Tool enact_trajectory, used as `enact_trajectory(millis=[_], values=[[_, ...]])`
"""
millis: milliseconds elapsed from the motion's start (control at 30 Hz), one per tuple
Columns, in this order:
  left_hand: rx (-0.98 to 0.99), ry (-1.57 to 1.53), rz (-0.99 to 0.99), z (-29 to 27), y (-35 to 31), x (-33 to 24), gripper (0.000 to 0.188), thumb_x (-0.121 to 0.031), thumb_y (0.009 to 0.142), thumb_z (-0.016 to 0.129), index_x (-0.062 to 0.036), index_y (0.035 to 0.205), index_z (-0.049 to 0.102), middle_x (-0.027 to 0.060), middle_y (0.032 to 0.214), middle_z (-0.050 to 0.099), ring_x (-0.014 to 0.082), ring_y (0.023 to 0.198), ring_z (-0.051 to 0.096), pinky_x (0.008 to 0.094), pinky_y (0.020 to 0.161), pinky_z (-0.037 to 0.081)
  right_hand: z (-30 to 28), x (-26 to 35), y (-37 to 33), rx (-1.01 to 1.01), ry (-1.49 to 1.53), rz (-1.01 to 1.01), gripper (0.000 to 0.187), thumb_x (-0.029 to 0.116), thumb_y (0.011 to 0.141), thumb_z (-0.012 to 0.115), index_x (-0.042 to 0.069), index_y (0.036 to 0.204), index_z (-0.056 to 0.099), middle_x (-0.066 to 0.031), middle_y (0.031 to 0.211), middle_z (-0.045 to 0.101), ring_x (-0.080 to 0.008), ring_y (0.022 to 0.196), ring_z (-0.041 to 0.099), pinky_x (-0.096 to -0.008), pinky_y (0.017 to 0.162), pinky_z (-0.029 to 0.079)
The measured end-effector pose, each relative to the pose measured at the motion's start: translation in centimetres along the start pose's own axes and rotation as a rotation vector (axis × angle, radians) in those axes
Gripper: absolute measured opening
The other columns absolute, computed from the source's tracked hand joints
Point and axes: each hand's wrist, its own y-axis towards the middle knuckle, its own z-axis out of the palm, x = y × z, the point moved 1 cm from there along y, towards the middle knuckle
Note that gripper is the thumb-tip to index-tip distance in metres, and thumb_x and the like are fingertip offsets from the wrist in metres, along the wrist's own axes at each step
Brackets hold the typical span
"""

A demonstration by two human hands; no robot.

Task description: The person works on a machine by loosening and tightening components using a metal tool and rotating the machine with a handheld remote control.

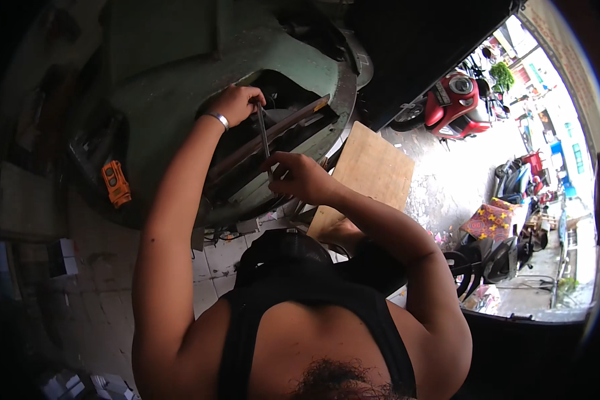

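A thin grey metal rod (263, 130) runs between my two hands over an opening in a dull green car body (160, 100). My left hand (237, 103), with a silver band on its wrist, pinches the rod's far end. Nearer to me, my right hand (300, 177) has its fingers bent round the lower end. Just beneath the rod, a brownish bar (273, 143) crosses the opening at a slant. The rod's exact kind is too small to make out, and its lower tip is partly hidden by my right fingers.
An orange push-button control box (116, 183) rests on the car's left side. To the right is a wooden board (373, 167). Beyond it stand a red scooter (455, 107), a dark motorcycle (497, 260) and patterned cushions (490, 220). White floor tiles (213, 270) show below the car.
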Motion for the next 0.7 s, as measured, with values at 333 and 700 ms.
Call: enact_trajectory(millis=[333, 700], values=[[-0.027, 0.106, 0.070, -0.3, -0.4, 0.4, 0.012, -0.009, 0.088, 0.072, -0.0107, 0.099, 0.076, 0.0112, 0.093, 0.077, 0.0297, 0.088, 0.074, 0.0383, 0.081, 0.058, 2.0, 0.4, 1.0, -0.002, -0.054, -0.103, 0.035, 0.009, 0.087, 0.073, 0.007, 0.120, 0.064, -0.0121, 0.089, 0.072, -0.0209, 0.074, 0.072, -0.0343, 0.071, 0.057], [-0.073, -0.028, 0.092, 0.2, -1.0, 1.7, 0.018, -0.008, 0.090, 0.071, -0.0110, 0.107, 0.076, 0.0078, 0.097, 0.078, 0.0265, 0.091, 0.075, 0.0371, 0.083, 0.058, 2.6, 0.2, 1.3, 0.079, 0.261, 0.026, 0.024, 0.006, 0.093, 0.064, 0.002, 0.117, 0.066, -0.0048, 0.075, 0.066, -0.0104, 0.068, 0.066, -0.0279, 0.062, 0.053]])
